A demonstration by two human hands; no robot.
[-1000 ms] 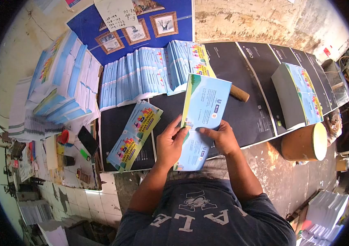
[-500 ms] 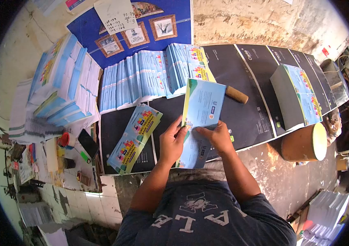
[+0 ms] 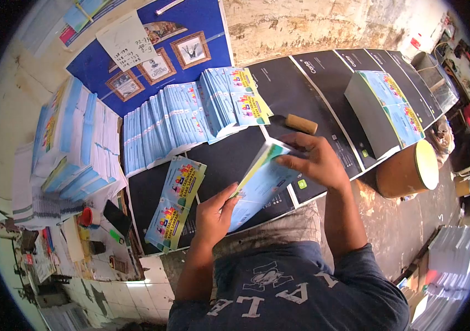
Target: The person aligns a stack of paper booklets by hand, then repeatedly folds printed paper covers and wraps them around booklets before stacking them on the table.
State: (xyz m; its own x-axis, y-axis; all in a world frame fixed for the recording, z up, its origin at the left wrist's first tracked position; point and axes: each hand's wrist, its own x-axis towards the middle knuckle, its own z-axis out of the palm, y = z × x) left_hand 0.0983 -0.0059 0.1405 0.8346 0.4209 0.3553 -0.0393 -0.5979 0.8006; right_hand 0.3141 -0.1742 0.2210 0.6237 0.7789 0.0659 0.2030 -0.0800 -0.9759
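A light blue booklet (image 3: 257,185) is held tilted above the black table, its far corner raised. Around its near left edge, my left hand (image 3: 217,214) is closed, thumb on top. My right hand (image 3: 312,163) pinches the far right corner between thumb and fingers. Left of the booklet, a few yellow and blue booklets (image 3: 177,204) lie on the black table surface (image 3: 279,83). Beyond my hands, a long row of overlapping booklets (image 3: 169,121) leans across the table. A short brown cylinder (image 3: 301,124) lies just past my right hand.
A tall booklet stack (image 3: 386,113) stands at the table's right, near a brown drum (image 3: 406,171). More stacks (image 3: 75,143) rise at the left, above a dark phone (image 3: 117,218) and a red cup (image 3: 87,217). A blue board (image 3: 152,55) leans against the wall.
My right hand has moved from the booklet's middle to its far corner, and the booklet now tilts to the right. The camera view has turned slightly, shifting the table and stacks.
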